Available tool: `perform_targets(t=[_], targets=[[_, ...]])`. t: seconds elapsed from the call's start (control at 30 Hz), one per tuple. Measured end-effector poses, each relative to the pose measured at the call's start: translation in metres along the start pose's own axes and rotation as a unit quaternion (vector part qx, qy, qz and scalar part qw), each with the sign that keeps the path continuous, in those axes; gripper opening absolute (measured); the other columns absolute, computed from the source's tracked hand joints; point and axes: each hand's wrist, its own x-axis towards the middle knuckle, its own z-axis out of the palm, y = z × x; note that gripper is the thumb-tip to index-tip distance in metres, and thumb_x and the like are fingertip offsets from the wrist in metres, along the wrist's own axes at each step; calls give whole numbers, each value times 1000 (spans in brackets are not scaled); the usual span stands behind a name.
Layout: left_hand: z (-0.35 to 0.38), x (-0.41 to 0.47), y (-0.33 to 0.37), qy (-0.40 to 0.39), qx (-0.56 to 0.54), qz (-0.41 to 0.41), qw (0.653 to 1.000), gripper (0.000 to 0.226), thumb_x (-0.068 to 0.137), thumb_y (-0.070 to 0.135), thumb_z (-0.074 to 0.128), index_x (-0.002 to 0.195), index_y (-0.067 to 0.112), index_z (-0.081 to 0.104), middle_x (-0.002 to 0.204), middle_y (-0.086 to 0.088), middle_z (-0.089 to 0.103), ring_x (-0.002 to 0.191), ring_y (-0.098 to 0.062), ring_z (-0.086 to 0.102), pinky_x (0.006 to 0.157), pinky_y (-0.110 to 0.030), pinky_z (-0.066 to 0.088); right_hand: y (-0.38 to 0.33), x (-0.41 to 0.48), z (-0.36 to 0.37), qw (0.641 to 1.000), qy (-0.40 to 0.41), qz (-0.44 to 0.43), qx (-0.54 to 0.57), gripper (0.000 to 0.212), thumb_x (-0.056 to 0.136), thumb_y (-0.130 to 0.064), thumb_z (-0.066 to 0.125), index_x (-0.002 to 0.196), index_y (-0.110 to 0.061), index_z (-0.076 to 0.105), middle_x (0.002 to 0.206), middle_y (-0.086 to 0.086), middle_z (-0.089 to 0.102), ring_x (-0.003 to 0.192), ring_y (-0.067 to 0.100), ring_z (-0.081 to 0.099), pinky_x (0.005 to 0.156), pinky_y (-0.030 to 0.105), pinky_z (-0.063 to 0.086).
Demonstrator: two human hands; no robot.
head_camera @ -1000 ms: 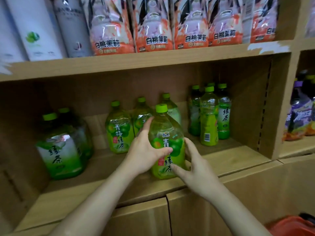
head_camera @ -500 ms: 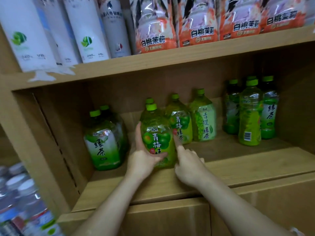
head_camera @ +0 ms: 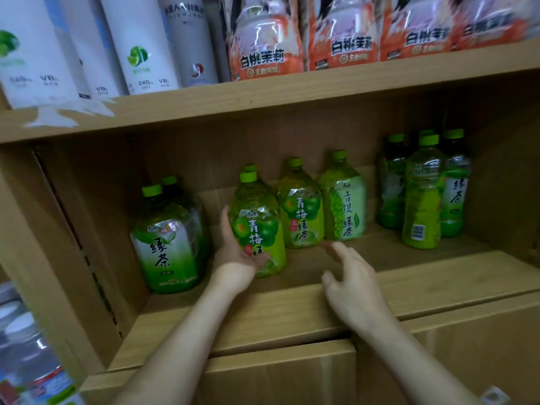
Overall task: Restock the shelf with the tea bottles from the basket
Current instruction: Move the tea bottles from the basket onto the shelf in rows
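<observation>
Wooden shelf, middle bay, under an upper board stocked with white cartons and orange peach-jasmine packs.

Left hand: grips the plum green tea bottle low on its left side. The thumb lies across the lower label and the other fingers pass along and behind the bottle. The bottle is upright with its base on the shelf board and its label facing out.

Right hand: fingers spread and relaxed, holding nothing, clear of the bottle, above the bare board. The fingertips are motion-blurred.

Positions from the fingers:
- Just left of the left hand's fingers: two large green tea bottles, one behind the other.
- Between the two hands, just behind the right fingertips: a second plum tea bottle and a grape green tea bottle, side by side.
- Well right of the right hand: a cluster of slim green tea bottles.
- Below and left of the left forearm: white-capped bottles, blurred.
</observation>
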Motion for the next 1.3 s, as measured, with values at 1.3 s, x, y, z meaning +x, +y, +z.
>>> perform_targets(t=[1.3], targets=[[283,30,130,-66,-28,129,989,28,87,27,65,111,14,59,101,-7,71,98,-31,64,78,-41,51,168,94,-115,987,19,95,-125,87,76,-4,55,151,-24,16,157,3,6,140,30,28,110,34,34]])
